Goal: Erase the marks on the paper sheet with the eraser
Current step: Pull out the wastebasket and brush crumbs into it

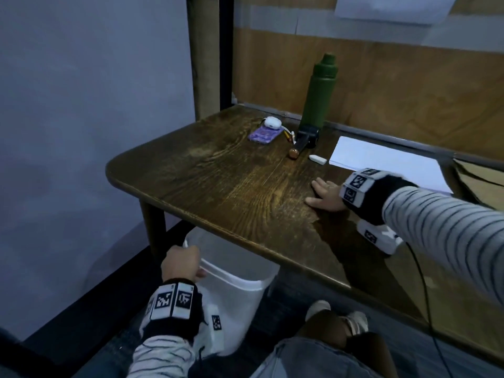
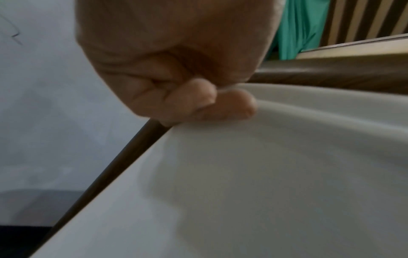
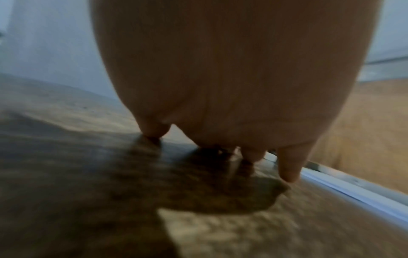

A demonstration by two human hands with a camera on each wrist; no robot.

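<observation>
The eraser [image 1: 317, 159] lies untouched on the table [image 1: 218, 173] just beside the paper sheet [image 1: 387, 162], so erasing seems not yet begun, while the right hand [image 1: 326, 196] rests flat nearby and the left hand [image 1: 181, 264] grips a white bin [image 1: 240, 290].

A: Setting? Looks like a home room, a small study corner.

B: Agreed. Dark wood-grain surface [image 1: 218, 175] with rounded corners sits against a plywood back panel [image 1: 381, 85].

A: Personal items on the surface: green flask [image 1: 319, 94] at the rear, purple phone [image 1: 263, 135] left of the flask, earbud case [image 1: 272, 122] on the phone.

B: White bin [image 1: 240, 285] below the surface's near edge. Plain grey wall [image 1: 81, 105] left of the surface.
</observation>
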